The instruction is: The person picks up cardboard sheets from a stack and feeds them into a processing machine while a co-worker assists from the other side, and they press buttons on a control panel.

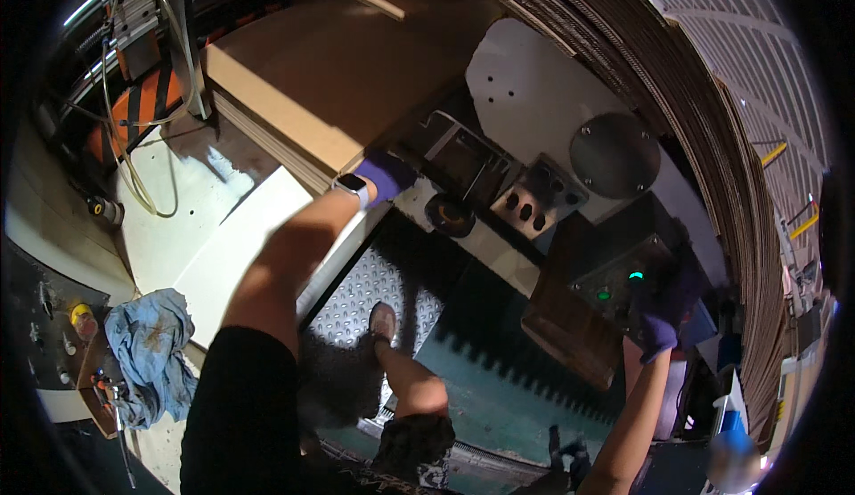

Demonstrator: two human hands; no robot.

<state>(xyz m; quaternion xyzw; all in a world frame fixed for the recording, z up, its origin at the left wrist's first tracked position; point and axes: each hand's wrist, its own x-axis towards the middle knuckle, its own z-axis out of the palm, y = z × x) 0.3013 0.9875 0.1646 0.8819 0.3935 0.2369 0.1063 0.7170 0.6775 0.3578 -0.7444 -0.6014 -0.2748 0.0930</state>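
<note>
A worker's gloved left hand [385, 174] presses flat, fingers apart, on the stiff, heavy cardboard stack [312, 94] at its corner, while the gloved right hand [663, 312] rests, fingers curled, on the control box [614, 286].

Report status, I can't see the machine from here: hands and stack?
Left hand gloved, resting at the edge of the cardboard stack. Right hand gloved, on the control panel. Nothing between them.

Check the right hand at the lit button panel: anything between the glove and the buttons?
Nothing visible. The gloved right hand already lies against the control panel, just right of its two lit green buttons; no object sits between them.
</note>
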